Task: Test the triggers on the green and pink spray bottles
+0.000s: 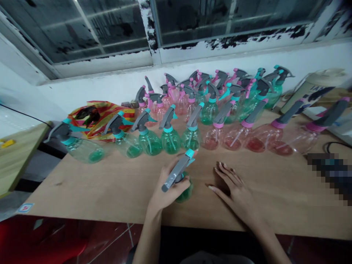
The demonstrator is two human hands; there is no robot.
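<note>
My left hand (167, 187) is wrapped round the neck of a green spray bottle (187, 192) with a grey and turquoise trigger head. That bottle stands upright near the front of the wooden table (110, 190). To its right, my right hand (238, 192) rests on the tabletop with its fingers spread, holding nothing. Beyond both hands runs a row of spray bottles: green ones, such as the green bottle (170, 141), on the left, and pink ones, such as the pink bottle (211, 139), on the right.
More pink and green spray bottles crowd together by the wall, among them a rear green bottle (209, 112). A red and yellow plastic bag (110, 117) lies at the back left. A large cream flask (313, 88) stands at the back right. A red chair (41, 242) sits below left.
</note>
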